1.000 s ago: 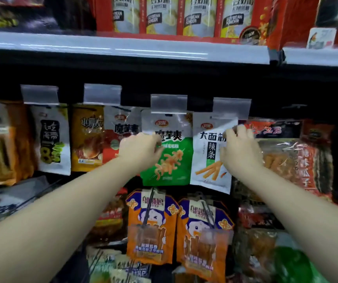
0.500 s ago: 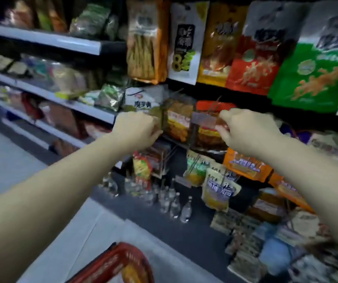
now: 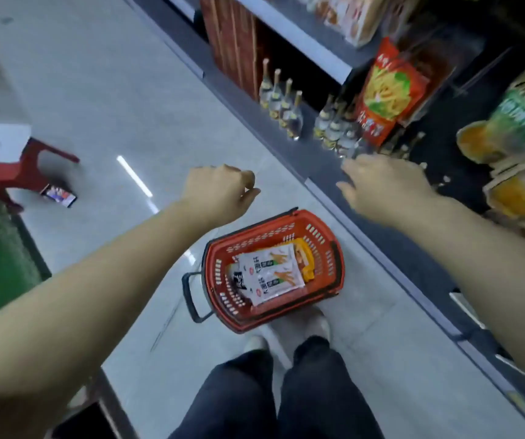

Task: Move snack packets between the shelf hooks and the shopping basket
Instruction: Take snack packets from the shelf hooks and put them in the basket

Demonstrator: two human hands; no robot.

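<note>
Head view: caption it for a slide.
Both hands, left and right, empty above a red basket holding snack packets.

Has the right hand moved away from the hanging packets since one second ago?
Yes. The right hand has come down from the hook row to the level of the small bottles on the bottom shelf, above the red basket.
</note>
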